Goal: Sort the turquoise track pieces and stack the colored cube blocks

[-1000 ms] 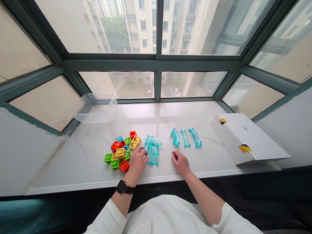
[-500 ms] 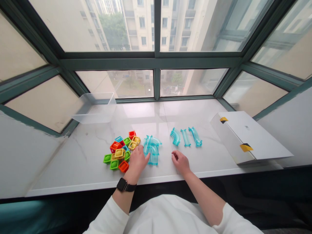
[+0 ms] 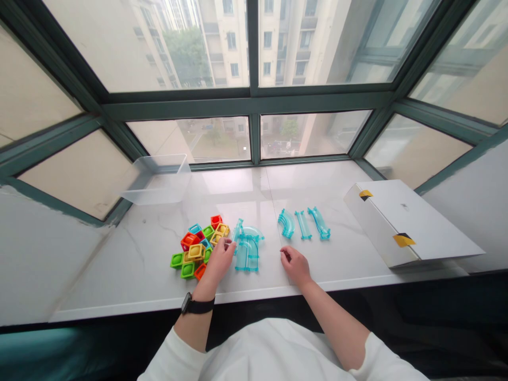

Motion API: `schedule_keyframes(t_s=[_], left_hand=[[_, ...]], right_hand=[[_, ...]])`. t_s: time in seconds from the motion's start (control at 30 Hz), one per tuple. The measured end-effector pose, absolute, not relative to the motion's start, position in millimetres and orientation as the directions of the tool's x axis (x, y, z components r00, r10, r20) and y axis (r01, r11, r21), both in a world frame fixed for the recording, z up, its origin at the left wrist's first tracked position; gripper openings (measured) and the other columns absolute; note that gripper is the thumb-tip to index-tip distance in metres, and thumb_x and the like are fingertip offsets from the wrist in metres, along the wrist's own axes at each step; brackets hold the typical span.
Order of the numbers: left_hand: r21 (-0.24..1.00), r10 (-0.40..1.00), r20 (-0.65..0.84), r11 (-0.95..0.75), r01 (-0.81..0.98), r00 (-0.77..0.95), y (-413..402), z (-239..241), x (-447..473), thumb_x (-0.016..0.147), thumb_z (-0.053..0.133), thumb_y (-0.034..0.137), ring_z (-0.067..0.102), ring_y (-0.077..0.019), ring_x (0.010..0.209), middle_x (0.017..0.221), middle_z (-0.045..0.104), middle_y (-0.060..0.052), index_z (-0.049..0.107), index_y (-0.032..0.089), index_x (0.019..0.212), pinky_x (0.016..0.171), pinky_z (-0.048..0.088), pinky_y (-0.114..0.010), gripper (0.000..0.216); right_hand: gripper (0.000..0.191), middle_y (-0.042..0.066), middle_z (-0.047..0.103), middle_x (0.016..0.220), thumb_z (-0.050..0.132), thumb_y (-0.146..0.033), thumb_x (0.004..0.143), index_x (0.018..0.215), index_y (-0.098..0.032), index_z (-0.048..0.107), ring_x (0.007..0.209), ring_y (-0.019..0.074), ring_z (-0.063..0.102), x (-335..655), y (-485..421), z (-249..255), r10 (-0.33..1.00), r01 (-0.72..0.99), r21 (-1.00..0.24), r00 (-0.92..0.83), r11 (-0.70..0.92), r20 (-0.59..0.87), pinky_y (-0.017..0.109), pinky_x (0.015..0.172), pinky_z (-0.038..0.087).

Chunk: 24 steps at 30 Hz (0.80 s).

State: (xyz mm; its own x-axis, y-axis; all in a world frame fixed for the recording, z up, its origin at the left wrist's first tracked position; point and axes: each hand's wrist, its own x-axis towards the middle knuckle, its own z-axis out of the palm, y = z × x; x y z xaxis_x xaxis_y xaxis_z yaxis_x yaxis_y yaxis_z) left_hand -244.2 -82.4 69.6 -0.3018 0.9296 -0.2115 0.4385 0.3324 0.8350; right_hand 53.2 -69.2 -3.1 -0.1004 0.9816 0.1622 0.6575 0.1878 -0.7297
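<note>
A person sits at a white marble window sill (image 3: 119, 275), both bare forearms reaching forward over it. The left hand (image 3: 218, 262) has just shifted slightly away from a cluster of clear turquoise track pieces (image 3: 248, 259), and one straight piece (image 3: 238, 230) now tilts up at the cluster's top left. The hand's fingertips (image 3: 230, 243) are right at that piece's lower end, lightly curled. They may be pinching it, but I cannot tell whether they grip it or only touch it.

The cluster lies near the sill's front edge, just right of a heap of green, yellow, red and blue square blocks (image 3: 196, 252). Its pieces are see-through, ridged channels that curve and overlap, with small flanged ends.

The right hand (image 3: 296, 264) rests on the sill with its fingers loosely curled, released and holding nothing. It sits well right of the cluster, below a row of three more track pieces: a curve (image 3: 286, 223), a straight (image 3: 304, 225) and a long curve (image 3: 319, 222).

A black watch (image 3: 197, 305) circles the left wrist, and white sleeves (image 3: 174, 360) cover both forearms. Further along the sill, a clear plastic tub (image 3: 156, 180) stands to the left, and a flat white box (image 3: 408, 222) with yellow tape (image 3: 404, 240) lies to the right.
</note>
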Motion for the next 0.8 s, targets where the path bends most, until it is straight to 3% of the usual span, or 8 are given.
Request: schedule_keyframes(t_s=[0.17,0.33,0.43,0.53,0.63,0.8], left_hand=[[0.896,0.880,-0.338,0.410,0.172,-0.335,-82.1,67.7,-245.1,0.090,0.065,0.047,0.070,-0.0213,0.082,0.099,0.068,-0.005,0.060,0.022,0.104,0.070,0.053,-0.032,0.029],[0.884,0.835,-0.463,0.457,-0.092,-0.299,-87.3,75.6,-246.2,0.094,0.058,0.044,0.067,-0.0176,0.070,0.082,0.059,0.000,0.061,0.021,0.108,0.061,0.054,-0.029,0.027],[0.847,0.826,-0.509,0.431,-0.311,-0.242,-92.6,81.4,-246.7,0.096,0.056,0.042,0.066,-0.0163,0.069,0.077,0.057,0.001,0.062,0.018,0.115,0.064,0.057,-0.029,0.031],[0.776,0.804,-0.558,0.420,-0.471,-0.203,-96.5,87.5,-246.5,0.094,0.055,0.040,0.066,-0.0171,0.068,0.074,0.057,-0.001,0.065,0.017,0.106,0.067,0.060,-0.031,0.027],[0.751,0.809,-0.565,0.423,-0.508,-0.161,-98.5,93.4,-246.7,0.093,0.052,0.043,0.067,-0.0199,0.072,0.073,0.056,-0.003,0.065,0.020,0.095,0.073,0.062,-0.035,0.027],[0.751,0.834,-0.535,0.394,-0.530,-0.138,-101.1,101.6,-246.0,0.093,0.049,0.046,0.066,-0.0215,0.075,0.083,0.063,-0.009,0.065,0.021,0.098,0.071,0.063,-0.038,0.030]], right_hand=[[0.022,0.003,0.076,0.087,0.050,-0.031,0.095,0.099,-0.026,0.071,0.077,0.0213,0.069,53.5,-68.9,-3.1,0.981,0.649,-0.736,-0.107,0.193,0.163,0.032,0.074,0.049],[0.022,0.003,0.076,0.087,0.050,-0.032,0.096,0.098,-0.026,0.071,0.077,0.0214,0.069,53.6,-68.7,-3.2,0.981,0.647,-0.738,-0.109,0.191,0.159,0.032,0.074,0.049],[0.021,0.003,0.076,0.087,0.050,-0.031,0.095,0.097,-0.026,0.070,0.077,0.0214,0.069,53.4,-68.8,-2.4,0.982,0.653,-0.734,-0.109,0.188,0.155,0.032,0.074,0.049],[0.022,0.003,0.076,0.088,0.050,-0.031,0.096,0.097,-0.026,0.071,0.078,0.0215,0.069,53.1,-69.0,-1.3,0.981,0.651,-0.734,-0.112,0.194,0.160,0.032,0.074,0.049],[0.022,0.003,0.076,0.088,0.050,-0.031,0.095,0.097,-0.026,0.071,0.078,0.0212,0.069,52.9,-69.2,-0.7,0.980,0.650,-0.734,-0.109,0.197,0.166,0.031,0.074,0.050],[0.021,0.003,0.076,0.088,0.050,-0.030,0.096,0.095,-0.026,0.071,0.078,0.0213,0.069,52.8,-69.0,-1.0,0.979,0.651,-0.732,-0.110,0.203,0.173,0.031,0.073,0.050]])
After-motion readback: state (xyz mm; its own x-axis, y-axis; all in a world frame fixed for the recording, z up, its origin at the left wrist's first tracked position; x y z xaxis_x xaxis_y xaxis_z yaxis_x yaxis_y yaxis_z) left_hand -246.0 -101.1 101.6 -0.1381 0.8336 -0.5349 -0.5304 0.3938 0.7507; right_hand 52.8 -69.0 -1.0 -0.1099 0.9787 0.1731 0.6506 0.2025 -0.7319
